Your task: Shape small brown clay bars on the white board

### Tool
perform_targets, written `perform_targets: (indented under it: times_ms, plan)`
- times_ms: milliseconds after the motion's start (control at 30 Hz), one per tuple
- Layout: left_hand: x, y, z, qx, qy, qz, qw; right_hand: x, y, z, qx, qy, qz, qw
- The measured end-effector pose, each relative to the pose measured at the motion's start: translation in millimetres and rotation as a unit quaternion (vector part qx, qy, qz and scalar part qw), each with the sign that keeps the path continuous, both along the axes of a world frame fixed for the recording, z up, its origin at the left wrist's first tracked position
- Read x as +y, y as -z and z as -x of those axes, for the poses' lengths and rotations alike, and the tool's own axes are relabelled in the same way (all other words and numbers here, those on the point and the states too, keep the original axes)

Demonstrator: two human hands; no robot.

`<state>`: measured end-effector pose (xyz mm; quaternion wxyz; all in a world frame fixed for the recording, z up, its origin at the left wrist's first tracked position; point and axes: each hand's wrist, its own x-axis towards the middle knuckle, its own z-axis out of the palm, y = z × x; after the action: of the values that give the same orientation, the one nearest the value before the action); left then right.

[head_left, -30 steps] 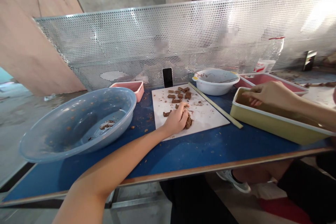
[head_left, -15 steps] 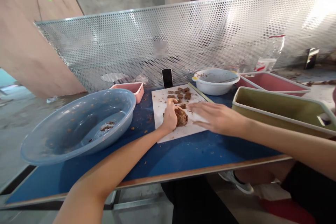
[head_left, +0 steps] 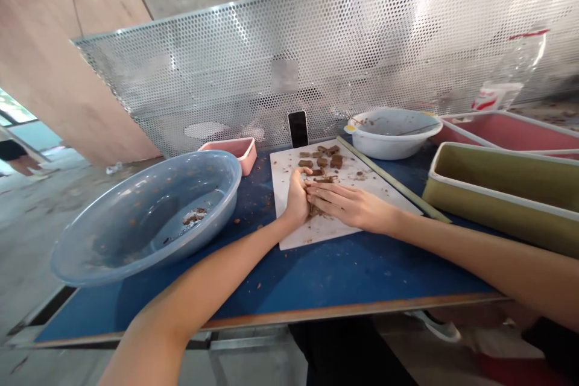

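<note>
A white board (head_left: 357, 190) lies on the blue table (head_left: 316, 271). On it my left hand (head_left: 297, 199) and my right hand (head_left: 350, 205) meet around a lump of brown clay (head_left: 313, 211), mostly hidden between them. The left hand cups the lump from its left side. The right hand lies over it with fingers stretched flat and together. Several small brown clay pieces (head_left: 323, 163) lie at the board's far end.
A large blue basin (head_left: 149, 211) stands left, a small pink tray (head_left: 230, 148) behind it. A phone (head_left: 298, 128) leans on the perforated metal screen (head_left: 316, 66). A white bowl (head_left: 393, 132), a long stick (head_left: 389, 180), an olive tray (head_left: 502, 193) and a red tray (head_left: 520, 129) are right.
My right hand left the olive tray, crossed to the board and now lies on the clay lump. My left hand turned from covering the lump to cupping its side.
</note>
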<state>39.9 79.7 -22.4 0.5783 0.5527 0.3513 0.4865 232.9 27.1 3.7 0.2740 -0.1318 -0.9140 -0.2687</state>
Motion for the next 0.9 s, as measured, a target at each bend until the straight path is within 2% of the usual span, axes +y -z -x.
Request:
perform_targets:
  times_ms: [200,467,600,900]
  plan:
    - [-11,-7.2,-4,-0.054,-0.022,0.036,0.998,-2,4.7,-4,0.006,-0.012,-0.003,1.000]
    - [-18,-10.8,-11,-0.070,-0.030,0.021,0.997,-5,12.5,-5,0.044,-0.009,0.011,0.999]
    - [-28,-9.3,-12,-0.060,-0.021,-0.024,0.998,-10,12.7,-8,0.064,-0.029,0.010,0.997]
    - [-52,-11.6,-14,-0.098,0.025,-0.013,0.995,-29,6.8,-10,0.077,-0.054,-0.016,0.995]
